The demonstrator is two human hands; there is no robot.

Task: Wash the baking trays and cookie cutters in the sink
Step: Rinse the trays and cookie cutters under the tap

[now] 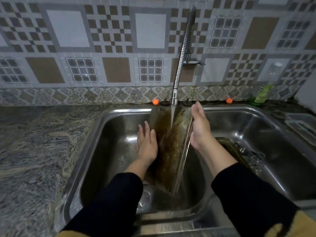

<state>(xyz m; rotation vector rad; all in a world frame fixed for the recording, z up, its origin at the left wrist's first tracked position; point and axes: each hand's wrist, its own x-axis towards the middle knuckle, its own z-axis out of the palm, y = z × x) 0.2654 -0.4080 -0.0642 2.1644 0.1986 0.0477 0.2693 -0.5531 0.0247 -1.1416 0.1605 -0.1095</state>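
Upright, baking tray [168,142] between hands | right hand [200,129] grips edge | left hand [147,142] flat, open

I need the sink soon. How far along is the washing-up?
Nothing looks finished. In hand: a baking tray, brown with grime, stands tilted under the running tap, left hand flat against it, right hand on its edge. Left: another tray with cookie cutters waits in the right basin.
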